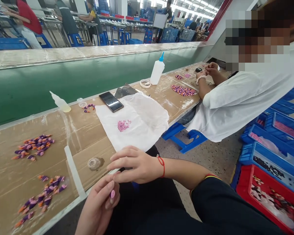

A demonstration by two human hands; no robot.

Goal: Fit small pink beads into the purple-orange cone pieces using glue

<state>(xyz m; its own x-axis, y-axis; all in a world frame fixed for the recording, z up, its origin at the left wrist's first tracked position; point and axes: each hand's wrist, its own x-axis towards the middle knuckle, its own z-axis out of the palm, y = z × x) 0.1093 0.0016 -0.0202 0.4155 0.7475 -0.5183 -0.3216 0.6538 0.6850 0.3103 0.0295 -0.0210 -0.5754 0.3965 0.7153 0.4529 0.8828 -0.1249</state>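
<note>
My left hand (100, 199) is closed in a pinch around a small pink oval piece (112, 194), whose far side my fingers hide. Over its fingertips reaches my right hand (137, 165), fingers stretched out and apart, a red string bracelet at the wrist. The right thumb is hidden. Just beyond them, a small clear round dish (94, 163) stands on the brown table covering (88, 145). A white cloth (147, 130) carries a little heap of tiny pink pieces (123, 125). Small purple, pink and orange pieces lie in two groups, one farther (38, 145) and one nearer (45, 194).
A phone (111, 101), a glue-like squeeze bottle (61, 102), a white bottle with blue nozzle (157, 71) and a tape roll (145, 83) stand or lie along the far edge. A co-worker in white (245, 88) sits at right, beside blue bins (279, 163) and a red bin (245, 182).
</note>
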